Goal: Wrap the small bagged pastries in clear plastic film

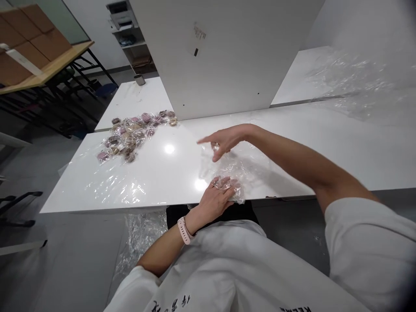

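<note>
My left hand (216, 198), with a pink watch band (184, 230) at its wrist, rests at the table's front edge. Its fingers hold a crumpled clear plastic bag (238, 190), and film partly covers the fingertips. Just beyond it hovers my right hand (225, 139), index finger stretched to the left and thumb apart. A shiny bit of clear plastic shows between its thumb and index finger; whether the curled fingers touch it, I cannot tell. To the left on the white table (156, 173) lies a pile of small clear-wrapped pieces (130, 134), pink, brown and tan.
A tall white panel (221, 65) stands at the table's back. Clear plastic film (351, 82) is heaped at the far right, and more film (146, 234) hangs below the front edge. A metal cup (139, 79) stands behind the pile. Cardboard boxes (32, 39) sit on another table.
</note>
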Motion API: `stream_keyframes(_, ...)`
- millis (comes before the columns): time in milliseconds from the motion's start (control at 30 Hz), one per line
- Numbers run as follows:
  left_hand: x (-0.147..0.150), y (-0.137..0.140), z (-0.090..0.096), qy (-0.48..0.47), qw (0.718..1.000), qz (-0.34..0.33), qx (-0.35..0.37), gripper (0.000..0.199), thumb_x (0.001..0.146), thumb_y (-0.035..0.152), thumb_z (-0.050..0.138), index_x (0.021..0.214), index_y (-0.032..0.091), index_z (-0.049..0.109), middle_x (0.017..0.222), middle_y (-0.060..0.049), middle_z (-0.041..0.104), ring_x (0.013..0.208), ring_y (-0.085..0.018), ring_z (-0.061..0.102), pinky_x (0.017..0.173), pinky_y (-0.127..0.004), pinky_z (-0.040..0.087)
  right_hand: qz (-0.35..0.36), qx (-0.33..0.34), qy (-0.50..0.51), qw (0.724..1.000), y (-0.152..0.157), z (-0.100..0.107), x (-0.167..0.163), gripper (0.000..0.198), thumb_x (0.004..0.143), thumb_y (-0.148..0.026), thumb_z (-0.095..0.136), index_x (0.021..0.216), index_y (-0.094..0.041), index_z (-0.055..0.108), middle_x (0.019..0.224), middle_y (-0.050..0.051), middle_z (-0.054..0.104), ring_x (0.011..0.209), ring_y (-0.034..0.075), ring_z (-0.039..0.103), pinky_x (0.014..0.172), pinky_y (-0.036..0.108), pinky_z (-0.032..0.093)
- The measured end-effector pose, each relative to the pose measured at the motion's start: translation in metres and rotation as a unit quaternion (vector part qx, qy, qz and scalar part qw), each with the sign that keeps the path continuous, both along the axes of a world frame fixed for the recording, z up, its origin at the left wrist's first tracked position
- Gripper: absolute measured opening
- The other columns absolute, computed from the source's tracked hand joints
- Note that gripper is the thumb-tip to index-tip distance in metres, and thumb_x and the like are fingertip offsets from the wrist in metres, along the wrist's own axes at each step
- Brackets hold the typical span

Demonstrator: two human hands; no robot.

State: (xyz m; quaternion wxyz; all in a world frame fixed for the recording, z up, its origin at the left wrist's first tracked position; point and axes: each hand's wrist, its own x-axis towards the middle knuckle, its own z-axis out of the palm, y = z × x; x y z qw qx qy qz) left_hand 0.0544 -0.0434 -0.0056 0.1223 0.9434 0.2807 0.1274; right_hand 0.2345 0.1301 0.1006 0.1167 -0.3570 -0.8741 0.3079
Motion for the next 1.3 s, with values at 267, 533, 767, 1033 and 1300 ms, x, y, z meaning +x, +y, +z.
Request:
stream_keyframes(267, 0.001, -0.001, -0.003, 0.008, 0.999, -0.013, 0.041, 0.050, 0.094, 0.024, 0.064, 0.141, 0.016, 0.049, 0.154, -0.014, 0.051, 0.145, -0.031, 0.046, 0.120, -0.053, 0.032, -0.196, -0.177, 0.038, 0.964, 0.001, -0.014, 0.145, 0.045, 0.085, -0.047, 0.058, 0.060, -0.009, 0.059, 0.068, -0.004, 0.059, 0.067, 0.004, 0.054, 0.069, 0.029, 0.041)
stream_keyframes(533, 0.002, 0.001, -0.005, -0.026, 0.999, -0.012, 0.042, 0.042, 0.097, 0.030, 0.061, 0.135, 0.016, 0.051, 0.148, -0.015, 0.057, 0.141, -0.031, 0.050, 0.117, -0.053, 0.035, -0.442, 0.239, -0.026, 0.864, -0.063, -0.044, 0.114, 0.026, 0.098, -0.030, 0.054, 0.100, -0.011, 0.072, 0.113, 0.015, 0.068, 0.111, 0.028, 0.061, 0.088, 0.043, 0.048)
stream_keyframes(767, 0.010, -0.006, -0.008, -0.085, 0.996, 0.016, 0.001, 0.028, 0.099, 0.026, 0.055, 0.126, 0.019, 0.055, 0.125, -0.014, 0.069, 0.126, -0.029, 0.060, 0.112, -0.053, 0.041, -0.064, 0.131, 0.055, 0.988, -0.199, -0.068, 0.040, 0.073, 0.093, -0.050, 0.066, 0.157, -0.031, 0.037, 0.151, 0.008, 0.054, 0.137, 0.028, 0.053, 0.109, 0.047, 0.050)
stream_keyframes(1033, -0.026, 0.008, 0.018, -0.162, 0.968, -0.052, -0.184, 0.058, 0.092, 0.022, 0.066, 0.144, 0.026, 0.042, 0.142, -0.013, 0.058, 0.133, -0.028, 0.053, 0.110, -0.048, 0.047, -0.240, 0.061, 0.161, 0.955, -0.224, -0.104, 0.032, 0.037, 0.103, -0.034, 0.050, 0.139, -0.031, 0.058, 0.136, 0.005, 0.067, 0.124, 0.023, 0.064, 0.097, 0.041, 0.058)
stream_keyframes(1300, -0.005, 0.049, 0.030, -0.206, 0.899, 0.151, -0.356, 0.015, 0.097, 0.034, 0.055, 0.105, 0.021, 0.057, 0.072, 0.003, 0.059, 0.065, -0.013, 0.054, 0.063, -0.025, 0.042, -0.474, -0.006, 0.226, 0.851, -0.200, -0.105, 0.029, 0.038, 0.095, -0.054, 0.059, 0.115, -0.021, 0.066, 0.084, 0.003, 0.073, 0.061, 0.017, 0.064, 0.057, 0.031, 0.054)
